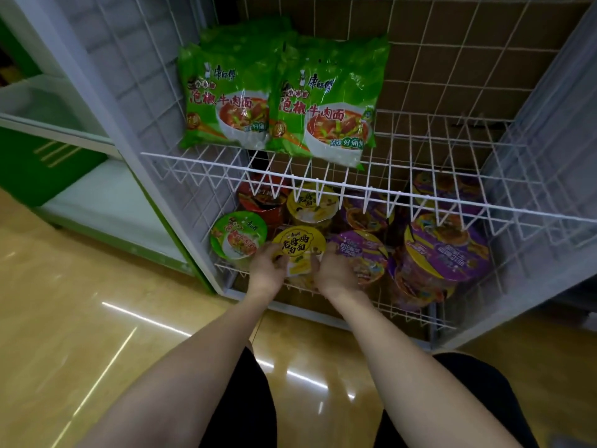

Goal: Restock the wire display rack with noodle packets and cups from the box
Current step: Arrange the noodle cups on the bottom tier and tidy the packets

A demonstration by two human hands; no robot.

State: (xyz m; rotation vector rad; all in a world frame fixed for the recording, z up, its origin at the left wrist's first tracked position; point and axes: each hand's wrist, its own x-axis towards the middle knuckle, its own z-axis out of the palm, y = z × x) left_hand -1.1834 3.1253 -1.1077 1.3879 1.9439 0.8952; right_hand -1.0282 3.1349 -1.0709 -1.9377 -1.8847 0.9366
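Step in hand: both hands were setting a yellow-lidded noodle cup [298,245] into the near row of the lower wire shelf [403,313], between a green-lidded cup [238,236] on the left and a purple-lidded cup [358,253] on the right
Left hand [269,270]: its fingers curled round the left side of the yellow cup and gripped it
Right hand [334,270]: it held the right side of the same cup, the fingers wrapped on the wall below the lid
Cup position: it stood at the near edge of the shelf, tilted a little toward the person; whether its base already rested on the wires could not be seen, because the hands covered it
Risk of falling: if the hands let go while the base was half over the near rim, the cup could tip out to the floor [97,318]
Risk of knocking: the gap looked tight, so pushing the cup farther could shove the green or purple neighbour, and the stacked purple cups [447,250] on the right seemed already leaning
Risk from above: the upper wire shelf [323,182] hung close over the cups, so lifting the cup high could catch its lid on the wire front
Green noodle packets [277,98]: they stood on the upper shelf, leaning on the back grid, well apart from the hands
Box: it was not in view
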